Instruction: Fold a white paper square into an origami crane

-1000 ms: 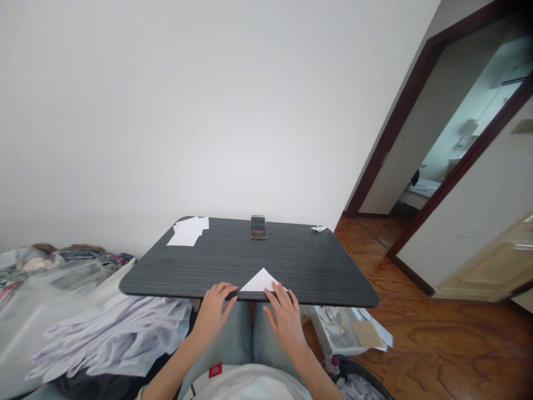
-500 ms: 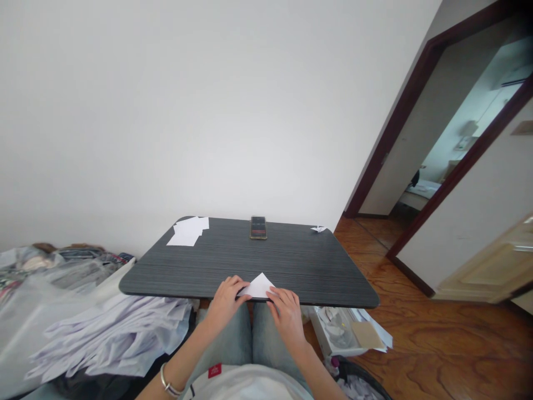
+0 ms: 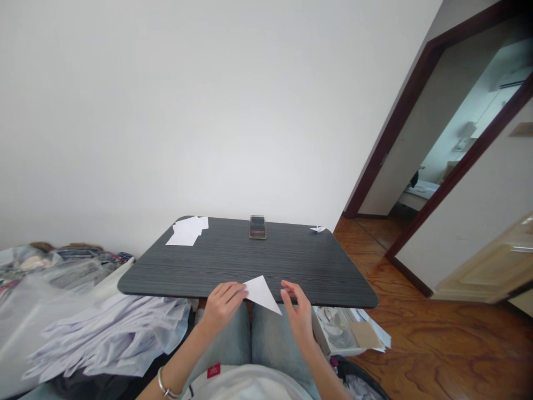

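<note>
A white sheet of paper folded into a triangle (image 3: 261, 294) is held at the near edge of the dark table (image 3: 233, 261), one corner jutting past that edge over my lap. My left hand (image 3: 225, 305) pinches its left corner between thumb and fingers. Just right of the paper, apart from it, my right hand (image 3: 297, 311) is raised with thumb and fingers spread and nothing between them.
Loose white paper sheets (image 3: 187, 230) lie at the table's back left. A phone (image 3: 257, 228) leans at the back middle, and a small folded paper figure (image 3: 318, 229) sits back right. Below are a pile of white cloth (image 3: 112, 336) and a box of odds and ends (image 3: 339, 333).
My right hand has let go of the paper triangle and moved right. The triangle has turned clockwise in my left hand, its right corner now dipping below the table edge.
</note>
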`<state>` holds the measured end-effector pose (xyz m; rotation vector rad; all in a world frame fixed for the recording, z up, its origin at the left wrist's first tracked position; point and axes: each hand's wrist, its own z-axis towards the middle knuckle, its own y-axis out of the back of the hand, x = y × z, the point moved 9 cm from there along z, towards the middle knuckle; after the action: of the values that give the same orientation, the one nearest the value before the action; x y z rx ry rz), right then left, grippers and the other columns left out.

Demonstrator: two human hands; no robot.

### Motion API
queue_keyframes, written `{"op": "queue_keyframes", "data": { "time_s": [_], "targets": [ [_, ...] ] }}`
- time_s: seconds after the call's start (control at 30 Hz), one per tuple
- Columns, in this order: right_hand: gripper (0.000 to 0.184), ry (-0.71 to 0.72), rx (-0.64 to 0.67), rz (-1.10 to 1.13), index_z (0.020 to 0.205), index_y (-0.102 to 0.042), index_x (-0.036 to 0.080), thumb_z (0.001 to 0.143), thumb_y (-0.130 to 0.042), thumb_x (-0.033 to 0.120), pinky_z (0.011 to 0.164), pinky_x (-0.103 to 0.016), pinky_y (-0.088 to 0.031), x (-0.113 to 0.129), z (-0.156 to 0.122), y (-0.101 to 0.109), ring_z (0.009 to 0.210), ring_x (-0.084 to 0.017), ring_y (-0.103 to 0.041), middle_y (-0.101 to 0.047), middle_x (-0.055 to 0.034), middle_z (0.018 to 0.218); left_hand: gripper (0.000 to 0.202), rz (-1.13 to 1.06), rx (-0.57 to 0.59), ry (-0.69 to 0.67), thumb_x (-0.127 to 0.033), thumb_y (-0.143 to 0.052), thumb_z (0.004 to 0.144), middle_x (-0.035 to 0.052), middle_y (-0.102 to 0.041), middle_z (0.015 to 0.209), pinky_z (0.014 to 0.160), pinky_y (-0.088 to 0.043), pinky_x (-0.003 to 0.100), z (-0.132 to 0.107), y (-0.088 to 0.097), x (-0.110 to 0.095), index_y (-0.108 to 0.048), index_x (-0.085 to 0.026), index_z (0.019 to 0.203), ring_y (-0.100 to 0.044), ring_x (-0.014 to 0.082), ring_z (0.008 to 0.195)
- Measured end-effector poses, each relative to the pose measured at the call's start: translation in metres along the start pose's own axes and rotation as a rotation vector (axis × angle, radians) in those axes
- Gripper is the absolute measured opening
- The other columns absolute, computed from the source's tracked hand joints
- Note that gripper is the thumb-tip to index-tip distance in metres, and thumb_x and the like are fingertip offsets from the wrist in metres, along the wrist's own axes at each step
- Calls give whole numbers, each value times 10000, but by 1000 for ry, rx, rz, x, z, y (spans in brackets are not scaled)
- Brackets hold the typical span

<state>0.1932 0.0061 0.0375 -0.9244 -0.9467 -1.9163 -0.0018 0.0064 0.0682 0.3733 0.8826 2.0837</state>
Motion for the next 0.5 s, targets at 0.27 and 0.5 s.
{"op": "queue_keyframes", "data": {
  "time_s": [0.27, 0.5],
  "targets": [
    [312, -439, 440, 493, 701, -621, 141, 696, -595, 452, 480, -243, -431, 13, -12, -38, 475, -142, -570, -661, -22, 594, 195, -69, -282, 207, -163, -509, 786, 44, -607, 1034, 840, -376, 379, 12, 40, -2, -616, -267, 911, -523, 204, 982],
    [343, -388, 334, 445, 693, -617, 134, 696, -589, 476, 486, -252, -440, 28, -7, -21, 513, -162, -577, -639, -33, 567, 256, -935, -241, 835, -339, -379, 842, 37, -586, 707, 533, -414, 230, 13, 26, 29, -532, -137, 882, -531, 121, 595]
  ]
}}
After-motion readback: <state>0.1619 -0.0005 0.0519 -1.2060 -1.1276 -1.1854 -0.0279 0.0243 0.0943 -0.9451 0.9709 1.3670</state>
